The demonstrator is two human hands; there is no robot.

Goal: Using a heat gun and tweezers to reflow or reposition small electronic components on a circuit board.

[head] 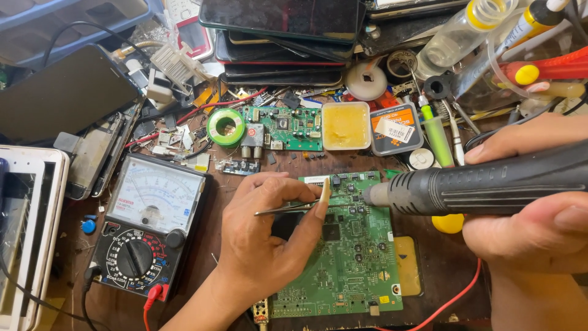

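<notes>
My left hand [266, 236] rests on a green circuit board [352, 263] and pinches thin metal tweezers [288, 210], their tips pointing right over the board's upper part. My right hand [533, 220] grips a black hot-air handle [490, 184]. Its metal nozzle [372, 194] points left, just above the board's top edge and close to the tweezer tips.
An analog multimeter [150, 227] with red and black leads lies at the left. Behind the board sit a smaller green board [288, 127], a green solder spool [225, 127], a yellow flux tub [346, 125], stacked phones [282, 37] and bottles [465, 30]. A white device [27, 239] stands at far left.
</notes>
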